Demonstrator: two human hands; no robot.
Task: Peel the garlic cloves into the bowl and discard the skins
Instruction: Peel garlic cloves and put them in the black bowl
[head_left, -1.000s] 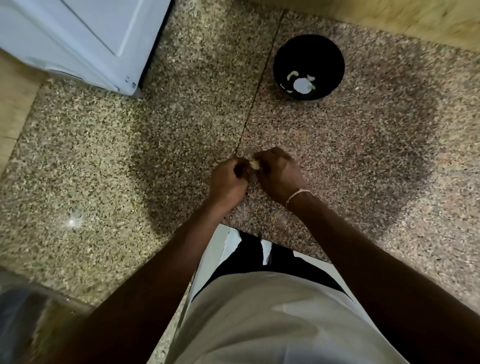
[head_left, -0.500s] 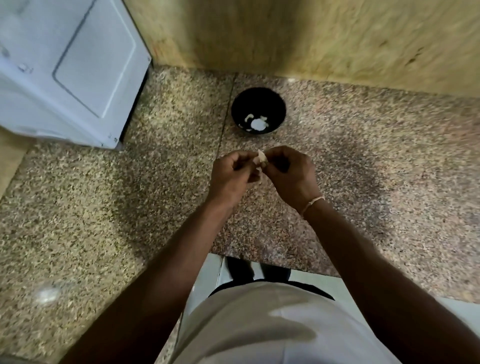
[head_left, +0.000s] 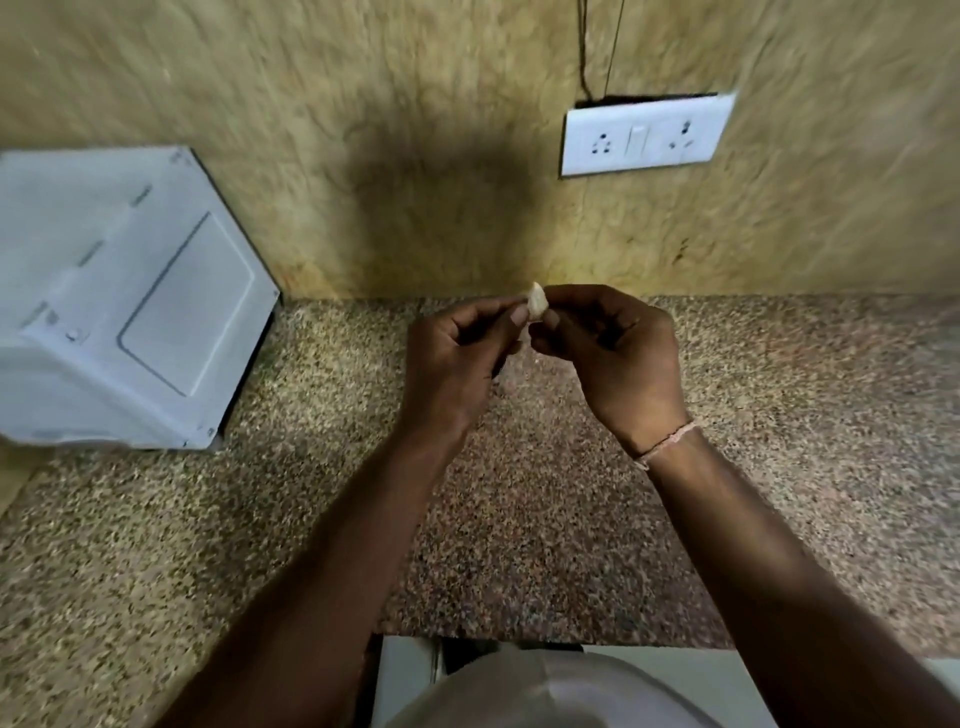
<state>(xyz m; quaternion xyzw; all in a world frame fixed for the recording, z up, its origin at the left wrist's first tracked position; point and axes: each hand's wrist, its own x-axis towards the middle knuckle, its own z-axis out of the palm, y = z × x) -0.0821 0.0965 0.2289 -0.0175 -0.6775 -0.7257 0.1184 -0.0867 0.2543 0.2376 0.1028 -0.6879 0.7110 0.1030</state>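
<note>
A small pale garlic clove (head_left: 535, 302) is pinched between the fingertips of both hands, held up in front of the wall above the speckled granite counter (head_left: 545, 509). My left hand (head_left: 457, 358) grips it from the left with thumb and forefinger. My right hand (head_left: 608, 353), with a thin thread band on the wrist, holds it from the right. The black bowl is hidden behind my hands or out of view.
A white appliance (head_left: 130, 312) stands on the counter at the left against the textured yellow wall (head_left: 363, 104). A white socket and switch plate (head_left: 644, 137) is on the wall at upper right, with thin wires above it. The counter's front edge runs near my body.
The view has tilted up, bringing the wall and socket plate into sight. My hands have risen with the clove, and the black bowl is no longer visible.
</note>
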